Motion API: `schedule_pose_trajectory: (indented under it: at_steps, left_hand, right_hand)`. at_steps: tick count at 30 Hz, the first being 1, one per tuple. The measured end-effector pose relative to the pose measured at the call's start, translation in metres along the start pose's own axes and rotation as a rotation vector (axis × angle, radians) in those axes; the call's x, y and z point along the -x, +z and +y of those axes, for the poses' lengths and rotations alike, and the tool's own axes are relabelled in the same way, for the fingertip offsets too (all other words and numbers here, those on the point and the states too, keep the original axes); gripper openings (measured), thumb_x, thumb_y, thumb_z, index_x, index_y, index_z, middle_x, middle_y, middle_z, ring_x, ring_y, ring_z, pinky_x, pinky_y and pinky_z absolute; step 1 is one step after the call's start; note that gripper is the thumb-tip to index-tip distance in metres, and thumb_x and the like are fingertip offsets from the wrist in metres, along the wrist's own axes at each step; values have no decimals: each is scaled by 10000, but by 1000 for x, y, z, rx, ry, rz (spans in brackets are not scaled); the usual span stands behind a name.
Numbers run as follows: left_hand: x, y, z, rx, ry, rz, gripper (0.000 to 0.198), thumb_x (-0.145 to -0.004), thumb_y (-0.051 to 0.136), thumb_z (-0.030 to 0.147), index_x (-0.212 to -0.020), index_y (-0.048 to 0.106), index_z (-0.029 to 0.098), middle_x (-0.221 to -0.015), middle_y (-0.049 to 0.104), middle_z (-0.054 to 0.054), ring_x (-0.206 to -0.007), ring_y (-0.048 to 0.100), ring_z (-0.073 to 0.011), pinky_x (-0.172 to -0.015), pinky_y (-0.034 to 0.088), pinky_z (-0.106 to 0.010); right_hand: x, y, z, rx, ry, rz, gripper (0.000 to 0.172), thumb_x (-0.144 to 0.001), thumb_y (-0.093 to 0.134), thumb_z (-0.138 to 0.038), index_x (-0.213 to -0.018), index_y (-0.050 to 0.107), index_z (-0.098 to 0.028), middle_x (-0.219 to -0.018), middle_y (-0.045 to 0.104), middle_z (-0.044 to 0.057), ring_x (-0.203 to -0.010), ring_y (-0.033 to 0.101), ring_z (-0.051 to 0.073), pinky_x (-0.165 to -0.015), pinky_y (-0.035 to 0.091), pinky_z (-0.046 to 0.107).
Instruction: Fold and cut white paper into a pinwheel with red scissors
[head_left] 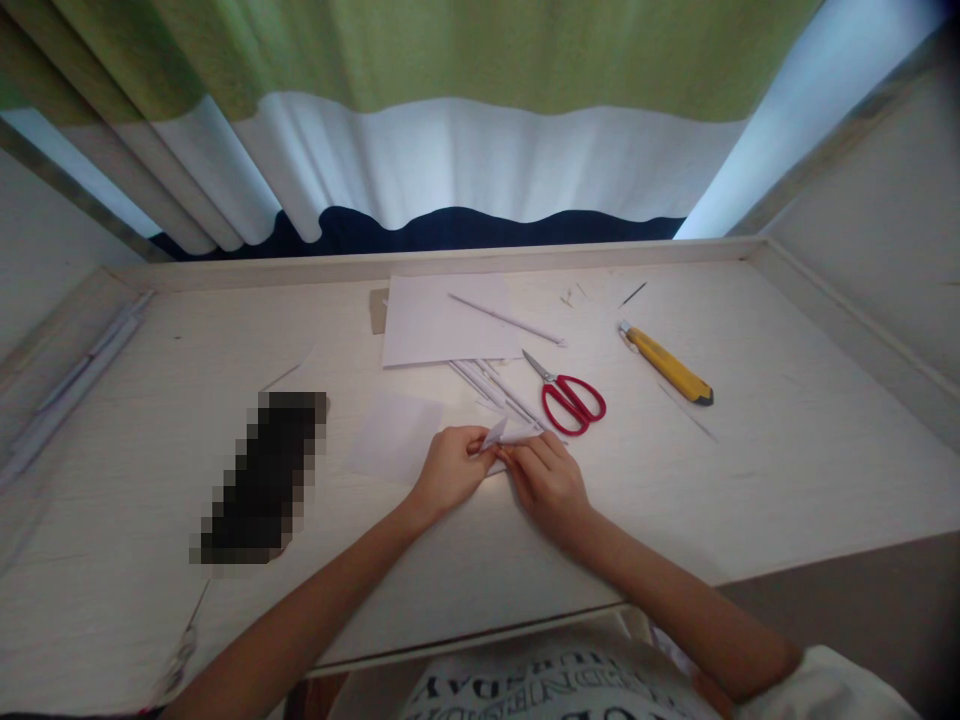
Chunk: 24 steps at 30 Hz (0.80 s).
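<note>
Between my two hands is a small piece of white paper [514, 436], partly folded or rolled, with one corner sticking up. My left hand [456, 462] pinches its left end, fingers closed. From the right, the closed fingers of my right hand [546, 478] grip the same paper. My fingers hide much of its lower part. Just beyond my right hand lie scissors [574, 402] with red handles. Several thin rolled paper sticks [499, 385] lie behind the hands, and a square of white paper [397, 432] is flat beside my left hand.
A stack of white sheets [427, 320] carries one rolled paper stick [510, 320]. To the right is a yellow utility knife [667, 365], near a thin dark strip [634, 294]. A blurred-out dark object [262, 480] lies left. The table [787, 430] has a raised back edge below curtains.
</note>
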<state>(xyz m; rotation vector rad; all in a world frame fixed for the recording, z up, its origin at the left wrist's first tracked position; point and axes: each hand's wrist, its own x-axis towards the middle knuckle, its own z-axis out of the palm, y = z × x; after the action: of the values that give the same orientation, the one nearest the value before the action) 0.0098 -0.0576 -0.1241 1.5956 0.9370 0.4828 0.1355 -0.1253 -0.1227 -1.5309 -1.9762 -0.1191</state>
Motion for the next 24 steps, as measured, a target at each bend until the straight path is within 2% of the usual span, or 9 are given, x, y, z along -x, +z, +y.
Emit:
schedule_pose_trajectory:
  at_steps: [18, 24]
  left_hand:
    - [0, 0, -3, 31, 4, -14, 253, -699, 470, 175, -876, 641, 121, -773, 668, -13, -799, 600, -180, -726, 453, -243]
    - [1, -1, -2, 52, -5, -29, 257, -702, 453, 158, -875, 640, 124, -760, 669, -11, -797, 602, -177, -728, 453, -242]
  right_hand:
    - [-1, -1, -1, -3, 18, 29, 183, -792, 483, -153, -630, 568, -156, -582, 556, 49, -605, 446, 166, -594, 399, 295]
    - [-1, 0, 0, -14, 17, 29, 155, -791, 488, -159, -670, 583, -155, -601, 572, 52, -623, 463, 169, -604, 409, 299]
